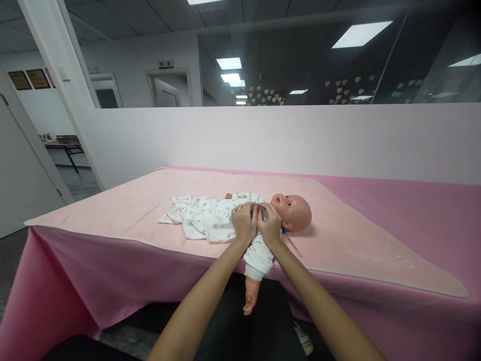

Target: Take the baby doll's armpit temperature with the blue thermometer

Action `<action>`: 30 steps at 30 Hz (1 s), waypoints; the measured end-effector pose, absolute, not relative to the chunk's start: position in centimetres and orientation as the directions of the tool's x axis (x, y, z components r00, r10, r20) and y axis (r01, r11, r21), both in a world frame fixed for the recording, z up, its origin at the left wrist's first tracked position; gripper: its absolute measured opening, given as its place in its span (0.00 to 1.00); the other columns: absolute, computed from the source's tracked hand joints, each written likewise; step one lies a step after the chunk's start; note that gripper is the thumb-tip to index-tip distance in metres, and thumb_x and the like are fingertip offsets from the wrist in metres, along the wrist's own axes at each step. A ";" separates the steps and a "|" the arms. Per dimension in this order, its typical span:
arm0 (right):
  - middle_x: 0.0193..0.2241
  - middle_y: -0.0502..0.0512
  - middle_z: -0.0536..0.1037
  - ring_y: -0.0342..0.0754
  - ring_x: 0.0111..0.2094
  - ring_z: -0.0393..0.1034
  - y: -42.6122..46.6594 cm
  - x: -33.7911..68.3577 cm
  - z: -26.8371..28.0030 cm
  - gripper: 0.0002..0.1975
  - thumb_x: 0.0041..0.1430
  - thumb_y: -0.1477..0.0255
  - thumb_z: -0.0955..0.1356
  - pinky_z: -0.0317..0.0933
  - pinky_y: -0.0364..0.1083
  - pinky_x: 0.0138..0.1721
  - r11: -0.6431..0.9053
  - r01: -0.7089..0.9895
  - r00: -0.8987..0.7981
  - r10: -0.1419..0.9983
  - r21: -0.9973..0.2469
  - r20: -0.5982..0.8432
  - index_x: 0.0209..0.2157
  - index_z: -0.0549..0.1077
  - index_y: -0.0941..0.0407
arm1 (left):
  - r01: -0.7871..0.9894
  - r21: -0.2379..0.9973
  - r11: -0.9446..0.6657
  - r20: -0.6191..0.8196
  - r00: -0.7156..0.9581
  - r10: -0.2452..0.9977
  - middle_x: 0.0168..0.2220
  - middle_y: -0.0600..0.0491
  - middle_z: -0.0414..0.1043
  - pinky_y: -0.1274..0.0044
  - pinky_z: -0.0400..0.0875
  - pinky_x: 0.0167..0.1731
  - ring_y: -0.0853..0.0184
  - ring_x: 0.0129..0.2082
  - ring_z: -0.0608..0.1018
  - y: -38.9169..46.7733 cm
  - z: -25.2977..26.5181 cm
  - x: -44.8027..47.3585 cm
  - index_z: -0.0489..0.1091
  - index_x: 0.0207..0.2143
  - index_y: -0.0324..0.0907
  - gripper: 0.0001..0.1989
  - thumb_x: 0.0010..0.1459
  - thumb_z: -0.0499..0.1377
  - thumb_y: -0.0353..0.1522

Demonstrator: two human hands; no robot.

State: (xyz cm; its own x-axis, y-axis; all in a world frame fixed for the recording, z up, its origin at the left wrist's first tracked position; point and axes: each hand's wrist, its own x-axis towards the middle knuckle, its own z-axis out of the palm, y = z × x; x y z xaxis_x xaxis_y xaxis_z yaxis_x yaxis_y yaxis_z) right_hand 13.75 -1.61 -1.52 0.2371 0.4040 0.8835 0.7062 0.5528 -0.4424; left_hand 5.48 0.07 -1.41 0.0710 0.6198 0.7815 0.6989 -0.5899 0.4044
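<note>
A baby doll [296, 213] lies on its back, its bald head to the right, dressed in a white printed baby garment [210, 218]. Its near arm [252, 293] hangs over the table edge toward me. My left hand [245, 220] and my right hand [269, 223] meet at the doll's upper chest, just below the chin. The fingers of both are curled and close together on the garment's front by the neck. Something greyish shows between them, and the fingertips are partly hidden. Beside the neck, a blue piece with a thin pale strip [293, 244] lies by my right wrist.
The doll rests on a peach mat [356, 240] over a pink tablecloth [443, 215], which drapes down the front. A low white wall [285, 143] with glass above stands behind. My legs are under the table's near edge. A white door [26, 175] is at far left.
</note>
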 end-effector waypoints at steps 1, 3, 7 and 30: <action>0.32 0.56 0.73 0.48 0.36 0.67 -1.6 13.7 -1.5 0.10 0.54 0.77 0.59 0.62 0.47 0.40 0.558 0.706 0.234 0.396 -0.436 0.888 0.33 0.70 0.56 | 0.698 0.403 -0.592 0.785 0.069 0.615 0.35 0.54 0.73 0.72 0.57 0.39 0.66 0.36 0.70 0.1 -1.4 5.5 0.67 0.36 0.44 0.10 0.60 0.47 0.34; 0.32 0.56 0.73 0.48 0.36 0.67 -1.5 13.8 -1.6 0.10 0.53 0.77 0.59 0.62 0.48 0.41 0.562 0.708 0.231 0.388 -0.427 0.892 0.33 0.70 0.56 | 0.699 0.398 -0.595 0.794 0.063 0.605 0.35 0.55 0.73 0.73 0.57 0.39 0.67 0.36 0.70 0.1 -1.5 5.5 0.67 0.36 0.45 0.10 0.60 0.48 0.34; 0.33 0.56 0.73 0.48 0.37 0.67 -1.4 13.8 -1.6 0.11 0.55 0.76 0.58 0.62 0.49 0.41 0.547 0.721 0.218 0.405 -0.426 0.888 0.34 0.70 0.56 | 0.703 0.395 -0.591 0.796 0.059 0.602 0.35 0.54 0.73 0.73 0.58 0.38 0.67 0.36 0.71 0.1 -1.4 5.5 0.68 0.36 0.44 0.10 0.59 0.48 0.33; 0.31 0.55 0.74 0.47 0.36 0.67 -1.3 14.1 -2.1 0.12 0.57 0.76 0.57 0.62 0.48 0.40 0.539 0.718 0.313 0.316 -0.441 0.896 0.33 0.70 0.56 | 0.679 0.427 -0.598 0.814 -0.001 0.581 0.31 0.54 0.72 0.71 0.55 0.42 0.67 0.34 0.70 -0.5 -1.2 5.5 0.68 0.31 0.44 0.09 0.56 0.48 0.28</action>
